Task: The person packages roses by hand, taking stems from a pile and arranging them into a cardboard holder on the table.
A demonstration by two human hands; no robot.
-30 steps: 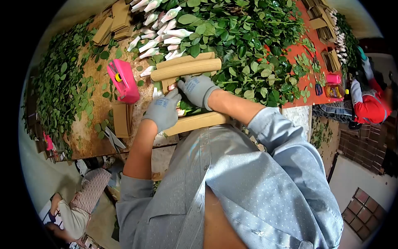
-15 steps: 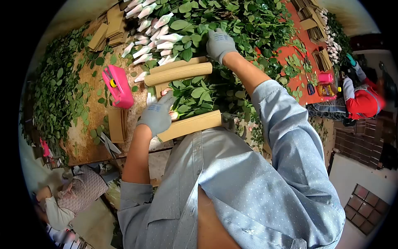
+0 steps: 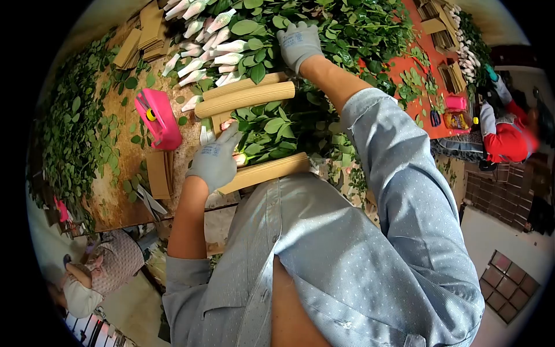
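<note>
My left hand [image 3: 213, 161], in a grey glove, rests with outstretched fingers on pink rose heads [image 3: 239, 158] at the end of a leafy bunch [image 3: 277, 130]. Under the bunch is a corrugated cardboard sheet [image 3: 269, 173], its near edge bent up along my shirt. Across the bunch's far side lies a curved cardboard strip [image 3: 245, 99]. Farther off, my gloved right hand [image 3: 299, 46] is over the heap of rose stems and leaves [image 3: 347, 46]. Its fingers are bent and slightly apart, with tips partly lost in the leaves. Nothing in its grasp is visible.
White-wrapped rose buds [image 3: 228, 59] lie beyond the strip. To the left are a pink holder [image 3: 165, 124], scissors [image 3: 151, 202], folded cardboard [image 3: 160, 173] and loose leaves. A person in red [image 3: 509, 141] works at right; another person [image 3: 115, 260] is at lower left.
My right hand has moved slightly farther away over the leaves, and its fingers have spread wider. My left hand stays on the rose heads. The whole view has shifted a little.
</note>
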